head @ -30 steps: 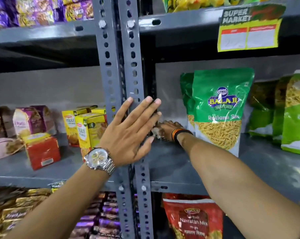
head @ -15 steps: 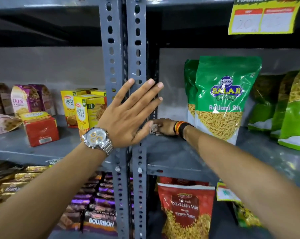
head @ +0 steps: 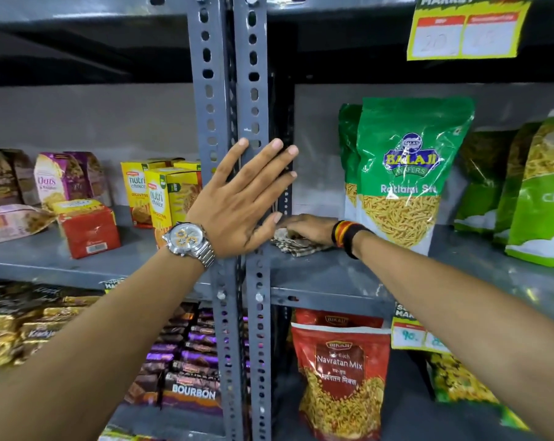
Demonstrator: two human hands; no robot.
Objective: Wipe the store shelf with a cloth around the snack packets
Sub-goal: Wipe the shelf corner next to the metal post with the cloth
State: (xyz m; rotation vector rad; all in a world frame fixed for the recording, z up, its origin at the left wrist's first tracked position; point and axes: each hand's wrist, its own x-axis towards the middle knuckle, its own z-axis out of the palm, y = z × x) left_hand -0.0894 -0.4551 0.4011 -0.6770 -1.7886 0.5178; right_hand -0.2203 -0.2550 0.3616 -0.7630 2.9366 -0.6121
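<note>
Cloth (head: 296, 245), a small checked one, lies bunched on the grey shelf (head: 317, 275) near its left end, just beside the slotted uprights (head: 229, 90). The right hand (head: 309, 229) rests palm down on top of it, fingers curved over the fabric and pressing it to the shelf; a striped band (head: 345, 235) circles that wrist. The left hand (head: 240, 198) is spread wide and flat against the uprights, holding nothing, with a metal watch (head: 186, 238) on its wrist. A green snack packet (head: 406, 173) stands upright on the same shelf, just to the right of the cloth hand. Yellow biscuit boxes (head: 156, 195) stand on the neighbouring shelf to the left.
</note>
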